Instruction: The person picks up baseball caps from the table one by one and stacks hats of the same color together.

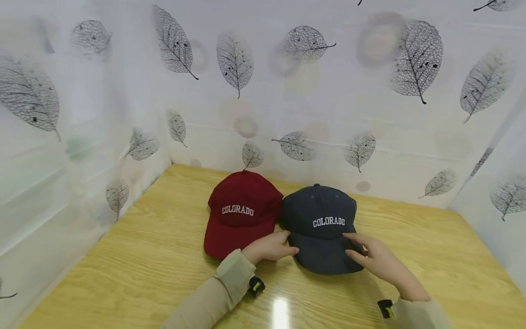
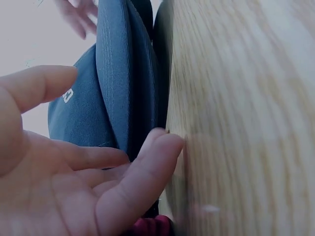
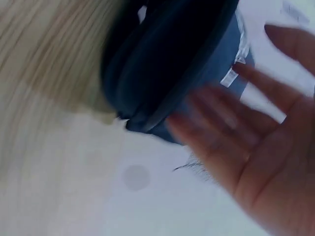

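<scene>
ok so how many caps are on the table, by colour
red cap: 1
navy cap: 1
total: 2 caps, side by side on the wooden table, each lettered COLORADO

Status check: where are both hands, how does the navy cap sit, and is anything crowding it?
Left hand open, fingers at navy cap brim. Right hand open, touching its other side. Cap flat on table. Red cap snug against its left.
</scene>
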{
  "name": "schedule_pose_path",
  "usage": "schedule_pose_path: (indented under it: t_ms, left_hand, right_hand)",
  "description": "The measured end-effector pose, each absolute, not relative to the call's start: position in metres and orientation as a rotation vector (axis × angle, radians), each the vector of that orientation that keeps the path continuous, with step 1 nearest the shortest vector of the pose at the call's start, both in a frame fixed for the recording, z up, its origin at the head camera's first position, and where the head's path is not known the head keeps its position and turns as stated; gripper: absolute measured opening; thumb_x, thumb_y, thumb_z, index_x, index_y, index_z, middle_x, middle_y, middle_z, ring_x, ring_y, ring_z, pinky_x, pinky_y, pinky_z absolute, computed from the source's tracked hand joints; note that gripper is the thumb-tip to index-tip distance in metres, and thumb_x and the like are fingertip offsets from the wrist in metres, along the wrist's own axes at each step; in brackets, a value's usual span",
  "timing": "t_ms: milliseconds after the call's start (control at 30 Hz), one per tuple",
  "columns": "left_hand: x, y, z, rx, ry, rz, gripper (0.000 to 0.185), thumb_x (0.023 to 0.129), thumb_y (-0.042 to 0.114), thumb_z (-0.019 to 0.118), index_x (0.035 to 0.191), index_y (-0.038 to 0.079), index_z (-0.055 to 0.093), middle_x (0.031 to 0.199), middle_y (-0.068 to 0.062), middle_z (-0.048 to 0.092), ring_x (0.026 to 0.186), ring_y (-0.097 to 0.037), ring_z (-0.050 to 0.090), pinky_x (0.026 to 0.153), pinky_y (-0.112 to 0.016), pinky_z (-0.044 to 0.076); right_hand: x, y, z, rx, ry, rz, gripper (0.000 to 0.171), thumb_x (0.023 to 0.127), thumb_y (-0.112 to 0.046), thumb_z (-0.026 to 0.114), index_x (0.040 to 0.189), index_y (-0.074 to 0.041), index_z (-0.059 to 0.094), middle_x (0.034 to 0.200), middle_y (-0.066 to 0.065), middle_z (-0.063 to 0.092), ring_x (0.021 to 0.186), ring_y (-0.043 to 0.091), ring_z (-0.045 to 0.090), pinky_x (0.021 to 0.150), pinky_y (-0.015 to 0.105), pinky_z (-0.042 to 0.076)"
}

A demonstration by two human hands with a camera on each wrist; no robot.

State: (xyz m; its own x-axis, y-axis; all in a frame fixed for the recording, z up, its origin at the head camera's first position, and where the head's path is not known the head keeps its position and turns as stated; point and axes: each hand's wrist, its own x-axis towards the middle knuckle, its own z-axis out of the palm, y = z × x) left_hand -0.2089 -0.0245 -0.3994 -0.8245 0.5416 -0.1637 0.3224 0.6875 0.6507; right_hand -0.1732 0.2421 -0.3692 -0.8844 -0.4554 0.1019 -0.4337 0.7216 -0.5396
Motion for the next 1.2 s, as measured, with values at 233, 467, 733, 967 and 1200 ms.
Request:
schedule_pose_path:
  t_ms: [233,467,733,967,1200]
  left_hand:
    - [-0.209,-0.023,-0.403,0.623,2.493,0.984,0.066,0.088,0.03,0.054,0.133,-0.01,0.028,0.053,0.0,0.046,0.047,-0.011,0.047,0.069,-0.023,0.043]
    - [-0.21,-0.021,-0.401,0.58,2.438,1.059,0.068,0.089,0.029,0.052,0.135,-0.01,0.02,0.056,-0.005,0.051,0.043,-0.013,0.045,0.064,-0.022,0.041]
    - [-0.213,-0.017,-0.396,0.662,2.482,0.977,0.066,0.086,0.029,0.056,0.131,-0.011,0.029,0.09,-0.014,0.059,0.077,-0.017,0.057,0.077,-0.025,0.041]
    - [-0.21,-0.019,-0.395,0.718,2.489,0.911,0.065,0.086,0.027,0.056,0.132,-0.01,0.027,0.131,-0.018,0.038,0.118,-0.022,0.039,0.094,-0.029,0.033]
    - [-0.195,-0.007,-0.385,0.671,2.769,0.755,0.082,0.082,0.036,0.061,0.138,-0.005,0.017,0.141,-0.022,0.017,0.127,-0.032,0.023,0.095,-0.037,0.033]
  right_hand:
    - [-0.184,0.264,-0.378,-0.299,2.682,-0.958,0.066,0.09,-0.032,0.05,0.129,0.015,0.028,0.127,0.037,0.032,0.111,0.05,0.036,0.083,0.05,0.039]
    - [-0.196,0.26,-0.38,-0.282,2.537,-1.043,0.079,0.087,-0.033,0.055,0.132,0.017,0.012,0.126,0.04,0.029,0.112,0.046,0.038,0.081,0.044,0.043]
    - [-0.183,0.248,-0.375,-0.439,2.647,-0.86,0.083,0.08,-0.031,0.064,0.124,0.025,0.022,0.114,0.034,0.047,0.102,0.042,0.049,0.079,0.046,0.042]
    - [-0.168,0.243,-0.37,-0.398,2.649,-0.814,0.086,0.079,-0.031,0.065,0.12,0.03,0.021,0.106,0.035,0.05,0.096,0.041,0.053,0.075,0.044,0.045]
    - [-0.16,0.235,-0.368,-0.477,3.115,-0.475,0.091,0.066,-0.043,0.073,0.123,0.016,0.033,0.116,0.037,0.041,0.104,0.048,0.042,0.081,0.054,0.038]
